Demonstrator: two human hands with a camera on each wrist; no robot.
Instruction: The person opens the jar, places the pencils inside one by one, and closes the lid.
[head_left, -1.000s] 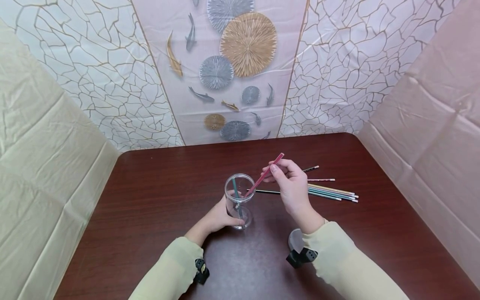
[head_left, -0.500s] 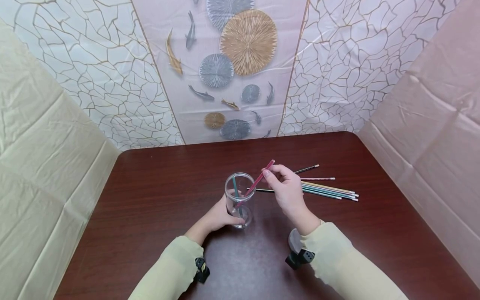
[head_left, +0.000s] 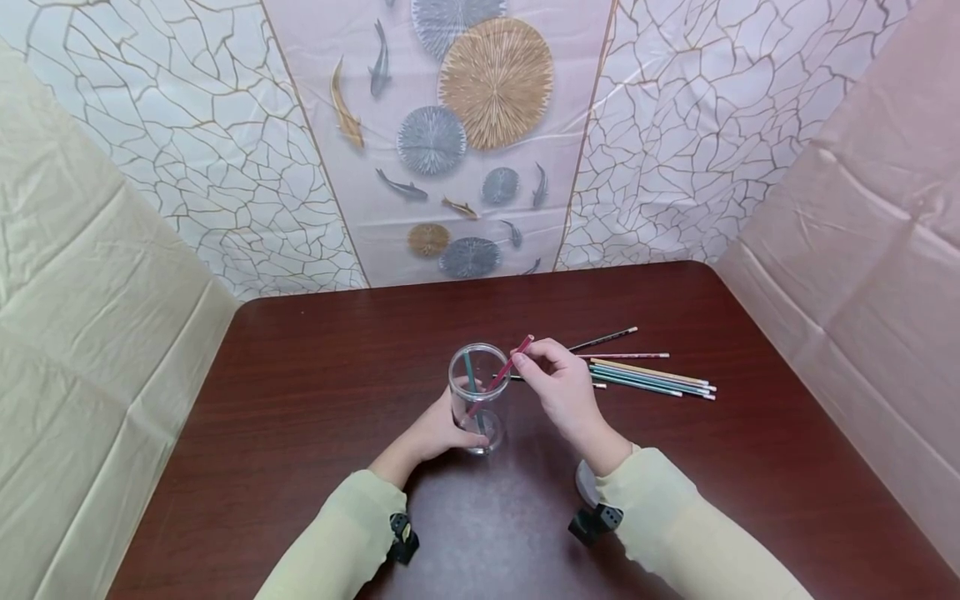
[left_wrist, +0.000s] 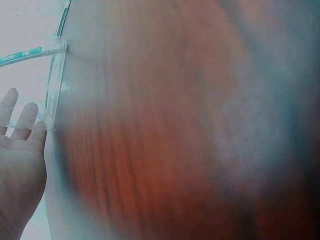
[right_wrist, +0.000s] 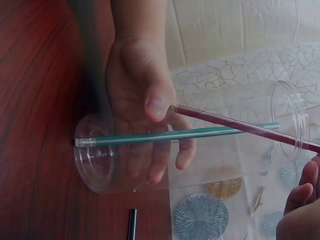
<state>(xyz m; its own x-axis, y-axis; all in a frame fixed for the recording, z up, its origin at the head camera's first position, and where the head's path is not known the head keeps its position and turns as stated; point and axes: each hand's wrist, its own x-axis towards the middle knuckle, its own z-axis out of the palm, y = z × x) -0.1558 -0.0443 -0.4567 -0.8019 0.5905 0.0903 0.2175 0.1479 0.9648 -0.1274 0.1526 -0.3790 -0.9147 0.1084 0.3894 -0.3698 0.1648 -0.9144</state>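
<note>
A clear plastic jar (head_left: 501, 412) stands upright mid-table, and my left hand (head_left: 433, 433) grips its lower left side, thumb in front and fingers behind. Inside leans a green pencil (right_wrist: 165, 136), its eraser end at the jar's bottom. My right hand (head_left: 561, 390) pinches a red pencil (head_left: 519, 355) near its upper end, just right of the rim. The red pencil slants through the mouth down into the jar, crossing the green one in the right wrist view. Only part of the left hand (left_wrist: 22, 172) and jar shows in the left wrist view.
Right of the right hand lie several loose pencils (head_left: 648, 378) in a bundle. A red-and-white pencil (head_left: 633, 356) and a dark pencil (head_left: 607, 338) lie behind it. Another dark pencil is partly hidden by the right hand. Patterned cloth (head_left: 225, 150) walls the table's back.
My right hand has moved left and down, lowering the red pencil deeper into the jar. More of the loose pencils shows now. The left hand and jar stay in place.
</note>
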